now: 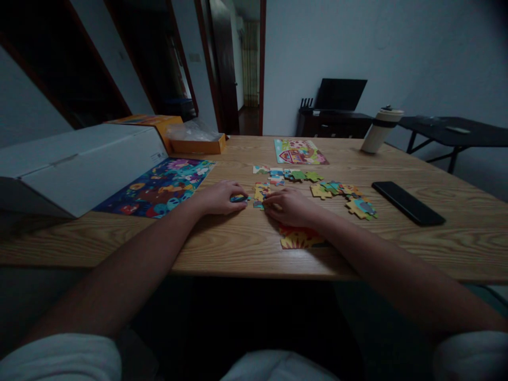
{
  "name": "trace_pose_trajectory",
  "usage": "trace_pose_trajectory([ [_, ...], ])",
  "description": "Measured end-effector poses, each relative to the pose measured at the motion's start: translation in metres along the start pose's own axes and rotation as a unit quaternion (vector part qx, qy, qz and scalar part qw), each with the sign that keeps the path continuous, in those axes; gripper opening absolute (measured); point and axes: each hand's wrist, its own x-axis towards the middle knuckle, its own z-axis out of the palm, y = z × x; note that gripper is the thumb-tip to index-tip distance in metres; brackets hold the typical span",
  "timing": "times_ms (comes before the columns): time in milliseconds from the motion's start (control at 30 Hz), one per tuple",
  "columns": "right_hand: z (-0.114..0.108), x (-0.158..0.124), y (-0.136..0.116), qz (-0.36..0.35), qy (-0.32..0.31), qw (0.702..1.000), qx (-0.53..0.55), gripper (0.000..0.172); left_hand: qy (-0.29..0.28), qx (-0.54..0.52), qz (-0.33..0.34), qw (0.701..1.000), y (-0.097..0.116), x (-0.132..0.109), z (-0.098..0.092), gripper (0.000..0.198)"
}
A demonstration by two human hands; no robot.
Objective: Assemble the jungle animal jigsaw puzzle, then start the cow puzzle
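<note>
My left hand (224,198) rests on the wooden table with its fingers closed on a small blue jigsaw piece (238,199). Just to the right, a few joined yellow and blue jigsaw pieces (262,189) lie flat, a narrow gap away from that piece. My right hand (289,205) is over their right edge, its fingertips pressed together on a jigsaw piece that they mostly hide. Red and yellow jigsaw pieces (299,239) stick out from under my right wrist. Farther back are a pale blue group (277,177) and green pieces (304,175).
More loose pieces (359,206) lie right of my right hand, near a black phone (408,203). A pink picture sheet (300,152) and a cup (381,129) stand farther back. Leftward are a blue picture sheet (159,188), a white box (83,164) and an orange tray (198,146).
</note>
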Motion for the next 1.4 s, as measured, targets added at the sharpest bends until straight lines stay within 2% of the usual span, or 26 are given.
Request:
trace_pose_trajectory([
  [200, 0.002, -0.002, 0.006, 0.008, -0.017, 1.0, -0.01, 0.022, 0.002, 0.008, -0.002, 1.0, -0.003, -0.003, 0.0, 0.04],
  [333, -0.019, -0.007, 0.024, 0.028, 0.022, 0.999, 0.027, 0.028, 0.007, 0.01, 0.007, 1.0, -0.007, -0.002, 0.001, 0.041],
  [400, -0.039, -0.017, 0.048, 0.094, 0.046, 0.993, 0.053, 0.036, -0.005, 0.011, 0.016, 1.0, -0.009, -0.001, 0.001, 0.043],
  [500, -0.069, -0.046, 0.099, 0.239, 0.03, 0.969, 0.062, 0.047, -0.014, 0.01, 0.017, 1.0, -0.009, 0.0, 0.0, 0.044],
  [567, -0.083, -0.074, 0.133, 0.311, 0.011, 0.949, 0.044, 0.051, -0.014, 0.012, 0.011, 1.0, -0.008, 0.0, -0.001, 0.044],
  [633, -0.088, -0.103, 0.156, 0.354, -0.026, 0.935, 0.024, 0.053, -0.017, 0.018, 0.003, 1.0, -0.005, -0.001, -0.002, 0.043],
  [700, -0.085, -0.128, 0.164, 0.355, -0.082, 0.93, 0.034, 0.057, -0.02, 0.022, -0.005, 1.0, -0.002, -0.001, -0.004, 0.042],
  [767, -0.079, -0.148, 0.158, 0.36, -0.105, 0.927, 0.028, 0.063, -0.021, 0.021, -0.006, 1.0, 0.001, -0.002, -0.006, 0.042],
  [867, -0.069, -0.163, 0.136, 0.356, -0.09, 0.93, -0.003, 0.076, -0.021, 0.013, -0.008, 1.0, 0.005, -0.001, -0.007, 0.044],
  [1000, -0.063, -0.166, 0.109, 0.343, -0.047, 0.938, -0.011, 0.071, -0.022, 0.005, -0.018, 1.0, 0.008, 0.001, -0.008, 0.049],
  [1100, -0.061, -0.165, 0.101, 0.344, -0.005, 0.939, -0.03, 0.071, -0.017, 0.005, -0.012, 1.0, 0.01, 0.001, -0.007, 0.048],
  [1233, -0.06, -0.158, 0.095, 0.295, 0.045, 0.954, -0.024, 0.079, -0.015, 0.001, -0.014, 1.0, 0.011, 0.001, -0.006, 0.05],
  [1400, -0.065, -0.125, 0.065, 0.208, 0.046, 0.975, 0.066, 0.077, -0.026, -0.043, -0.028, 0.998, 0.012, -0.001, -0.008, 0.056],
])
